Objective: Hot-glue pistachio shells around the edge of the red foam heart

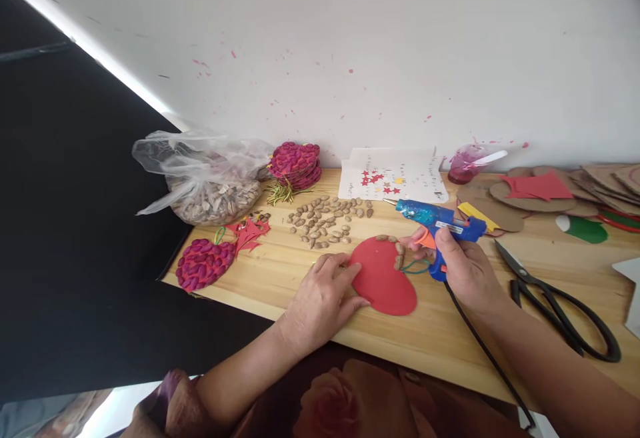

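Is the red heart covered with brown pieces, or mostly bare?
Mostly bare: on the red heart, brown pieces line only part of the edge.

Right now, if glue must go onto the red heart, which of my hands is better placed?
Probably your right hand: it holds the blue glue gun beside the red heart. Your left hand touches the heart's left edge, seemingly steadying it.

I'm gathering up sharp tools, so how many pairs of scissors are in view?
1: black scissors on the table, to the right of the right hand holding the glue gun. The cardboard could hide others.
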Available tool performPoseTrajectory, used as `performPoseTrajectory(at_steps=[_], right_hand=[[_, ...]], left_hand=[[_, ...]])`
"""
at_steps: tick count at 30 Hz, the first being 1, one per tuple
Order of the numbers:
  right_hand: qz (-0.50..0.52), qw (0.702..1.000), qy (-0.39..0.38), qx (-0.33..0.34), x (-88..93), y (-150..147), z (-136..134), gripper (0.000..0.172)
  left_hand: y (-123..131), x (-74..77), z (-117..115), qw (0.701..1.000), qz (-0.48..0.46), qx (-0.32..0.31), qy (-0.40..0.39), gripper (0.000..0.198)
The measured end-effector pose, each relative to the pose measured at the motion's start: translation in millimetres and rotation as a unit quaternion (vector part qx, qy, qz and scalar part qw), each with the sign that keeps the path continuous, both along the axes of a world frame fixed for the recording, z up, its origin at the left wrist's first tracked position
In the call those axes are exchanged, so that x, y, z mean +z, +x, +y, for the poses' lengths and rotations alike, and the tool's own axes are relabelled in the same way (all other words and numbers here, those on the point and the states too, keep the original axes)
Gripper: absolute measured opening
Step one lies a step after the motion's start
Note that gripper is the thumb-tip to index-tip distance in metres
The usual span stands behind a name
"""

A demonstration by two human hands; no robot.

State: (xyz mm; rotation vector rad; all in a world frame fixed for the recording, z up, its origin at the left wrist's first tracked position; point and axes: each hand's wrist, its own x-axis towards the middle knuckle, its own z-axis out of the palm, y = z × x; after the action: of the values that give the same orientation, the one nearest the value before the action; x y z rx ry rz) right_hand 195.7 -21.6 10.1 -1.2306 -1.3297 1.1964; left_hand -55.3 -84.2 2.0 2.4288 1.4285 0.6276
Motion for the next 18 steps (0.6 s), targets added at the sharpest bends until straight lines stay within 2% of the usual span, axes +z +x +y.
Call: performPoseTrajectory(at_steps=[8, 12, 18], right_hand=[[-0.040, 0.999, 0.013, 0.011, -3.7, 1.4, 1.3, 0.039], [-0.030, 0.999, 0.016, 0.008, -2.8, 3.2, -1.2, 0.041], [-0.017, 1.000, 0.008, 0.005, -1.0, 3.6, -2.6, 0.043]], left_hand=[[6.5, 1.2, 3.0, 1.000, -0.001, 0.000, -0.013, 0.073], [5.5, 0.1, 6.5, 1.000, -0.004, -0.015, -0.009, 0.072], [2.0, -1.9, 6.1, 1.000, -0.012, -0.002, 0.001, 0.064]])
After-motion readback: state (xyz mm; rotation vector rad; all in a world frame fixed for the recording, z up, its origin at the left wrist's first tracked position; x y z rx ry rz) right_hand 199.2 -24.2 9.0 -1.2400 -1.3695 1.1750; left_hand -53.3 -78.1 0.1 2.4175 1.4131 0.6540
